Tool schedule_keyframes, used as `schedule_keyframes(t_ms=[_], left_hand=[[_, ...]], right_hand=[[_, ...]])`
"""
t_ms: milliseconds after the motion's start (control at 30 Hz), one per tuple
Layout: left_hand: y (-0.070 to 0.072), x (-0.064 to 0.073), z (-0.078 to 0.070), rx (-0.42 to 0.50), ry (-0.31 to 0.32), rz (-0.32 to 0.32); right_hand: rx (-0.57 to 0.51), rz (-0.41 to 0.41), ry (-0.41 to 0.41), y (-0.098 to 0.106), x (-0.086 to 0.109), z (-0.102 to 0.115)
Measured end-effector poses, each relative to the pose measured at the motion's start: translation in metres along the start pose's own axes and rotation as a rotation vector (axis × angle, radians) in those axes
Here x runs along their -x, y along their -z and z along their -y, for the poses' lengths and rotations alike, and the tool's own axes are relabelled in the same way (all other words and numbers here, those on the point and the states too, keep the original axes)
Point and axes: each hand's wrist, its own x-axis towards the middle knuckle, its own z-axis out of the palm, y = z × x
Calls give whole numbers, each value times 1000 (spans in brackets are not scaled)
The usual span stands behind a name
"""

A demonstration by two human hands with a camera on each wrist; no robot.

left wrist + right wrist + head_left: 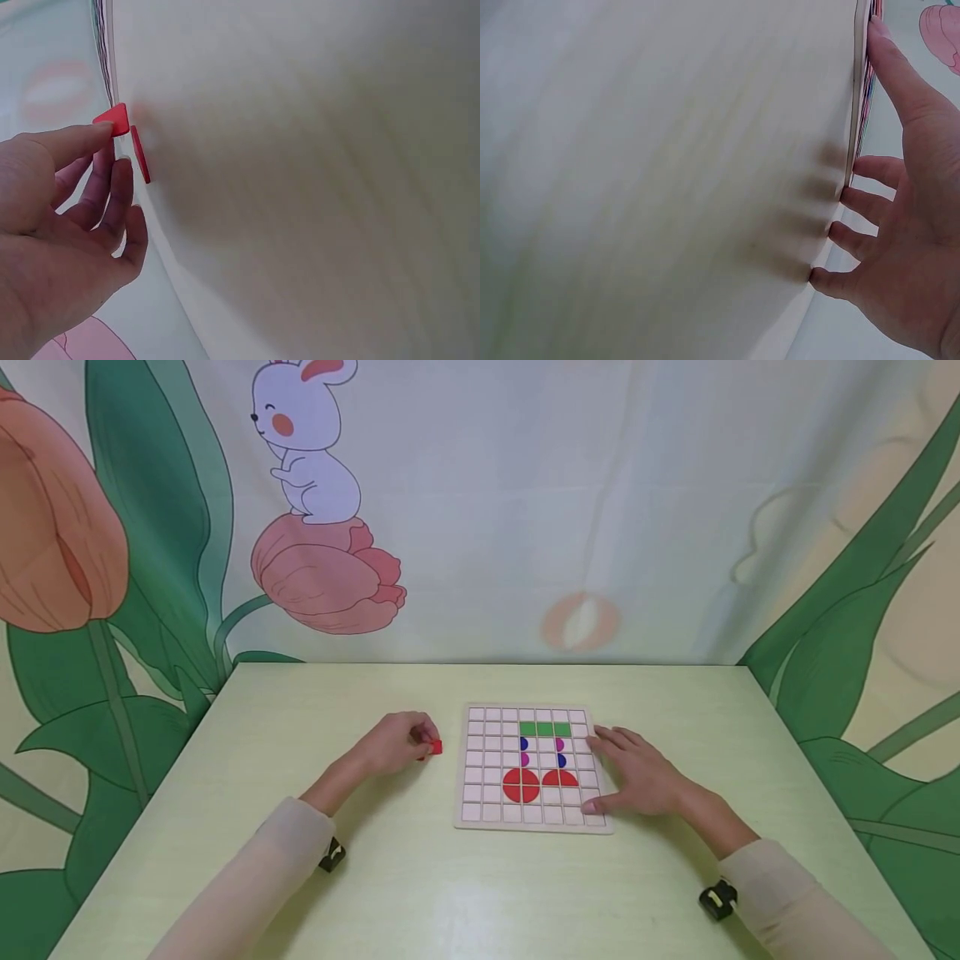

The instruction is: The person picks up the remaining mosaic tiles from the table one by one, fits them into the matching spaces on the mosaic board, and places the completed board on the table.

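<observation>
A white gridded mosaic board (474, 793) lies on the table. Its pieces include a row of green squares (545, 729), small blue and magenta half-rounds (524, 760), a red disc built from quarter pieces (512, 786) and a red half-disc (560, 779). Left of the board, my left hand (393, 745) pinches a red tile (114, 120) between thumb and fingers. A second red piece (140, 155) sits on the tabletop just below those fingers. My right hand (647, 774) rests along the board's right edge, fingers spread, the thumb over its lower right cells.
The pale wooden table (360, 893) runs back to a printed curtain (480, 527) with a rabbit and tulips. A small black device (332, 856) is strapped under the left sleeve, another black device (717, 900) under the right.
</observation>
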Motion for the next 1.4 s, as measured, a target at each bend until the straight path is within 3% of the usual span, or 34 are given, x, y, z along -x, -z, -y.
schedule_keyframes(t_ms=[267,633,800,1067,1400], left_hand=[[-3,-3,-14,29,-30,-32],[-21,-3,-49,22,-191,23],[-34,-5,-63,34,-230,74],[-57,-9,-74,78,-246,110],[-83,-13,-88,85,-226,85]], right_hand=[[-4,0,2,0,0,-1],[0,4,-8,-5,-3,-6],[-2,5,-13,-6,-2,-7],[4,7,-18,-5,-2,-6],[3,10,-17,-5,-2,-5]])
